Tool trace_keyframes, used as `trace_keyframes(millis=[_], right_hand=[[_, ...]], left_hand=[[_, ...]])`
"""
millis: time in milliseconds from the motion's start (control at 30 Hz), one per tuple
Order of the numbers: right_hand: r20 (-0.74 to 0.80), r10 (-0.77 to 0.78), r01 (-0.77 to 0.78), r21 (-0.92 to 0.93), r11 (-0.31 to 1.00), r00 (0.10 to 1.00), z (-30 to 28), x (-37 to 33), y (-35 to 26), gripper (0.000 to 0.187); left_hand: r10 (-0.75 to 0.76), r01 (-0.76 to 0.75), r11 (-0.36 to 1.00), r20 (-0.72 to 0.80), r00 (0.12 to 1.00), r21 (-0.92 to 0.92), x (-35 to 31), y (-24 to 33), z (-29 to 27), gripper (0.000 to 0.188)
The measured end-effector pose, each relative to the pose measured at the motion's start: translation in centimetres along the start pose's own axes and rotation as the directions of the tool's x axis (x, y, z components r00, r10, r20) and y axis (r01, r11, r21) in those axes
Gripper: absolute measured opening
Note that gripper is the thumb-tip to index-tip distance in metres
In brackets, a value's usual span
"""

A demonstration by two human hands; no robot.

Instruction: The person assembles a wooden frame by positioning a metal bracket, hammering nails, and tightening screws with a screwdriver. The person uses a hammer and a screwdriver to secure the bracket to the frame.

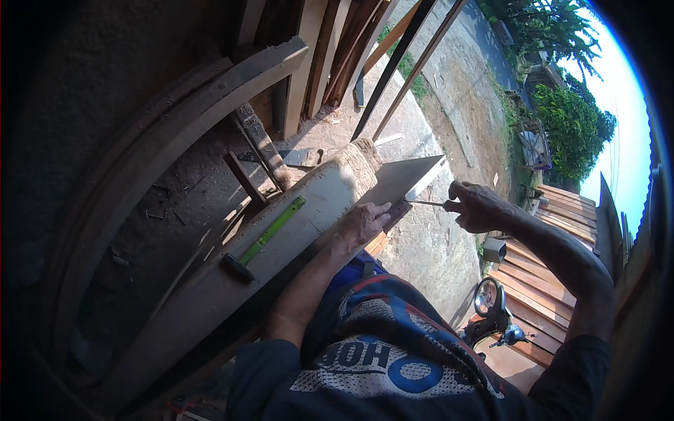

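Note:
My right hand point(479, 208) is closed around the handle of a thin-shafted screwdriver point(425, 203). The screwdriver's shaft points left, and its tip meets the edge of a wooden board point(407, 177) near the far end. My left hand point(361, 226) grips that board's edge just short of the tip, with its fingertips close to the contact point. A small dark piece point(399, 213) sits beneath the tip; its kind is unclear. Left of my left hand, a green-and-black tool point(270, 234), shaped like a T or an L, lies on a thick, pale wooden beam point(309, 203).
A curved timber frame point(210, 88) stands at the left, with several planks point(309, 63) leaning behind it. On the ground behind the beam is a flat grey blade point(298, 157). A motorbike point(491, 309) and stacked boards point(537, 284) are at the right.

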State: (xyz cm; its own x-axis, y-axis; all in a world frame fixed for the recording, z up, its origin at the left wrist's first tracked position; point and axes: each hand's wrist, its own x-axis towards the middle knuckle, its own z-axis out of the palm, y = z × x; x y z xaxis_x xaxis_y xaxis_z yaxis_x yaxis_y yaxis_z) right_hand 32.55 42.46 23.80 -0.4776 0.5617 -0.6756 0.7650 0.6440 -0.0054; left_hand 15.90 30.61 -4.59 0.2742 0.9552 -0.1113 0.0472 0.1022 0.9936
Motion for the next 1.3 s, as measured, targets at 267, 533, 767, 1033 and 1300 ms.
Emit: trace_keyframes(millis=[267, 533, 767, 1033, 1300], right_hand=[[0.490, 0.457, -0.641, 0.325, 0.695, 0.743, -4.7, 3.1, -1.3, 0.029], [0.209, -0.172, 0.247, -0.422, 0.872, 0.963, -2.1, 1.0, -2.1, 0.013], [0.577, 0.497, -0.731, 0.290, 0.617, 0.648, -6.5, 3.7, -1.6, 0.031], [0.182, -0.190, 0.257, -0.494, 0.831, 0.965, -0.9, 0.3, -1.0, 0.032], [0.488, 0.444, -0.645, 0.403, 0.649, 0.752, -3.8, 1.9, 0.0, 0.044]], left_hand=[[-0.024, 0.023, 1.000, -0.042, 0.999, -0.007, -0.1, -0.5, 0.1, 0.043], [0.060, -0.060, 0.998, 0.007, 0.998, -0.015, 0.3, -0.7, 0.1, 0.041], [0.013, -0.015, 0.999, -0.055, 0.998, -0.036, 0.0, -0.7, -0.1, 0.044], [-0.071, 0.074, 0.995, 0.043, 0.997, -0.071, -0.2, 1.1, -0.9, 0.044], [0.000, 0.000, 0.999, -0.007, 1.000, -0.052, -0.5, 0.3, -0.2, 0.045]])
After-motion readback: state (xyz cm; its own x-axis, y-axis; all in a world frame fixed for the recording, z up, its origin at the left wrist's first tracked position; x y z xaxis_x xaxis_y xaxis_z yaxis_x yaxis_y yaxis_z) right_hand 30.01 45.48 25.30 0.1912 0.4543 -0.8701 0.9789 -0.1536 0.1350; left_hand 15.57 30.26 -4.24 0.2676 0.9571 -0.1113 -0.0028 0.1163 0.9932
